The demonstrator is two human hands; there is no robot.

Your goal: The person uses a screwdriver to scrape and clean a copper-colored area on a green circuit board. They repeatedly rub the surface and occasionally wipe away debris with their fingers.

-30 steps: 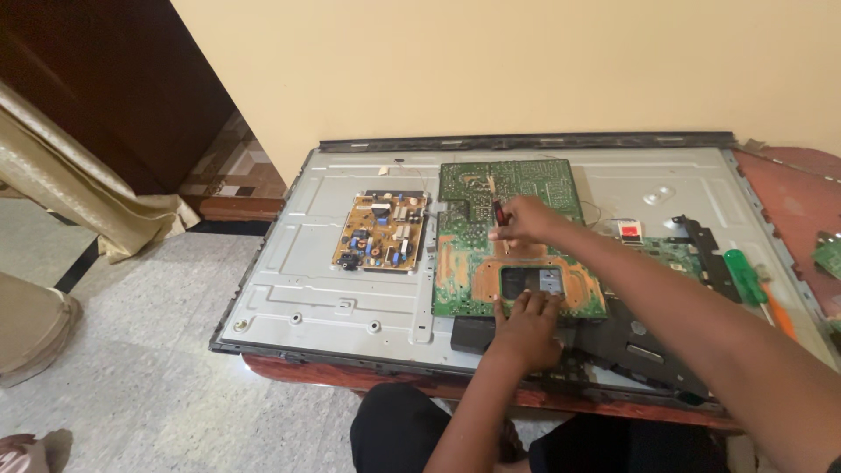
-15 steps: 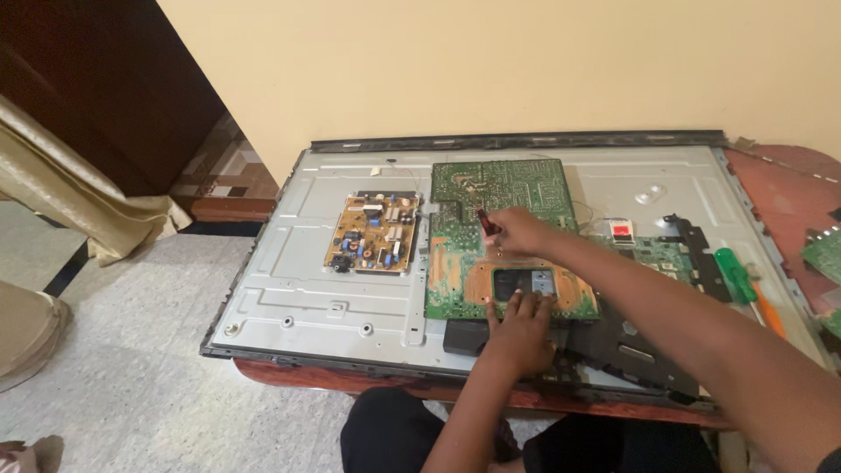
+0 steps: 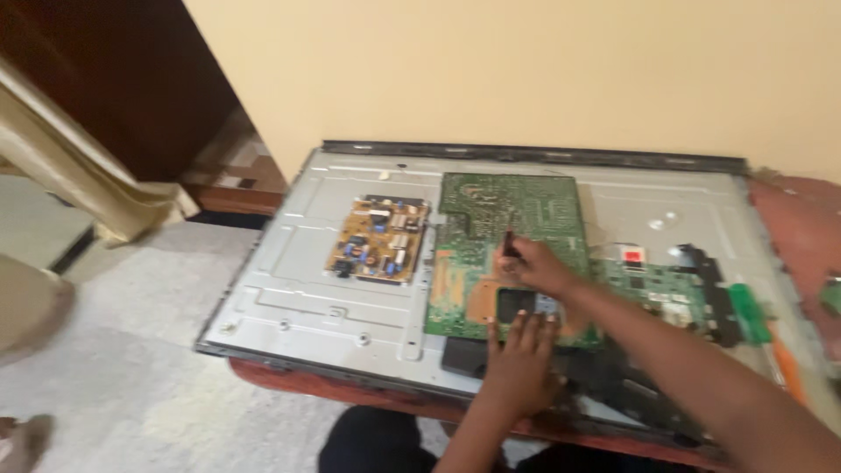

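A flat-screen panel's grey metal back (image 3: 289,280) lies face down on a red table. A large green circuit board (image 3: 508,219) rests loosely over its middle. My right hand (image 3: 536,267) holds a thin dark tool (image 3: 509,241), its tip up, over the board's centre. My left hand (image 3: 519,363) presses flat, fingers spread, on the board's near edge beside a dark square cut-out (image 3: 517,302). A smaller tan power board (image 3: 378,250) sits fixed to the panel on the left.
A second green board (image 3: 661,285) and black bracket (image 3: 710,289) lie at the right, with a green-handled tool (image 3: 749,314) and an orange one (image 3: 787,368). The red table edge (image 3: 350,390) runs below. A dark wooden door and tiled floor are left.
The view has shifted a little right and down. My right hand has slid slightly left over the green board with the tool. My left hand stays on the near edge.
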